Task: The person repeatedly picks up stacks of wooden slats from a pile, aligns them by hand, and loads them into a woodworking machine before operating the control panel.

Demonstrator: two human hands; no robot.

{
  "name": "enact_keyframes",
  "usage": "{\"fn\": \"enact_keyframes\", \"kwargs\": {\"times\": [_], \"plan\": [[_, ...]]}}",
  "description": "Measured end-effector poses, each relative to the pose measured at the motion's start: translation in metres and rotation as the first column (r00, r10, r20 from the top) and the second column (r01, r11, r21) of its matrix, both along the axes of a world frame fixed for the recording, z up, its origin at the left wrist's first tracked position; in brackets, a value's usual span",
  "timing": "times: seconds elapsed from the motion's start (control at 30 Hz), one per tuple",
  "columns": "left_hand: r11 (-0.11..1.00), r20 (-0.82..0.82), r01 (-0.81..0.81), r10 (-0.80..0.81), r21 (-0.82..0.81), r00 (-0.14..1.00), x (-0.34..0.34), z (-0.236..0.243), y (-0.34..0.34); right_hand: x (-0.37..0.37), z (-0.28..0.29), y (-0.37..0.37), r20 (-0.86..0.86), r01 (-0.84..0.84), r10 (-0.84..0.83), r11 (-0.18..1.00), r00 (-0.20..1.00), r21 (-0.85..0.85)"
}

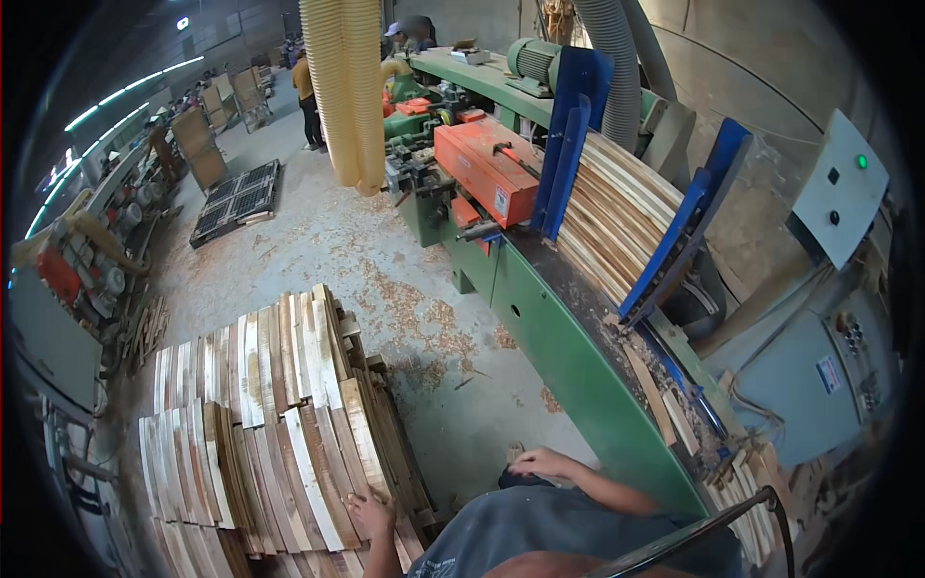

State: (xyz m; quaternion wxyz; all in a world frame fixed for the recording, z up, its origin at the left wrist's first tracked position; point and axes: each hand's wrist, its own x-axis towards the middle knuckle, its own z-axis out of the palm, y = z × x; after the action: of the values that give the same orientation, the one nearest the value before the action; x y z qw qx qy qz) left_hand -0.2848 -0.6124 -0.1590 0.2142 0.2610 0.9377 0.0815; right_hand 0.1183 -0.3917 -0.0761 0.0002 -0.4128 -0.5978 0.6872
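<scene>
My left hand [374, 511] rests on the near right end of a large stack of wooden slats [313, 472], its fingers apart against the wood. It does not grip any slat that I can see. My right hand [544, 464] hangs in front of my body, between the stack and the green machine [568, 380]. Its fingers are loosely stretched and nothing shows in them. On the machine, a tall pile of slats [617, 217] stands held between blue metal guides [689, 226]. Two loose wood strips [650, 393] lie on the machine bed nearby.
An orange cover [487, 169] sits on the machine beside a hanging yellow hose [344, 96]. Wood shavings [405, 313] litter the floor. A control panel [838, 193] with a lit green button stands right. A black pallet [236, 202] and a standing person [306, 96] are farther off.
</scene>
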Motion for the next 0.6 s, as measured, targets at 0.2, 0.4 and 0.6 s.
{"fn": "enact_keyframes", "kwargs": {"times": [0.2, 0.4, 0.6], "plan": [[1.0, 0.017, -0.004, 0.004, -0.003, 1.0, 0.005, 0.017, 0.006, -0.093, 0.031, 0.002, -0.127, -0.509, 0.497, 0.855, 0.859, -0.096], [1.0, 0.014, -0.014, 0.014, -0.019, 1.0, 0.005, 0.012, 0.0, -0.123, 0.024, -0.003, -0.139, -0.744, 0.736, 0.668, 0.663, -0.009], [1.0, -0.006, -0.009, 0.009, 0.005, 1.0, 0.003, 0.002, -0.001, -0.111, 0.036, -0.005, -0.147, -0.697, 0.699, 0.713, 0.7, 0.072]]}}
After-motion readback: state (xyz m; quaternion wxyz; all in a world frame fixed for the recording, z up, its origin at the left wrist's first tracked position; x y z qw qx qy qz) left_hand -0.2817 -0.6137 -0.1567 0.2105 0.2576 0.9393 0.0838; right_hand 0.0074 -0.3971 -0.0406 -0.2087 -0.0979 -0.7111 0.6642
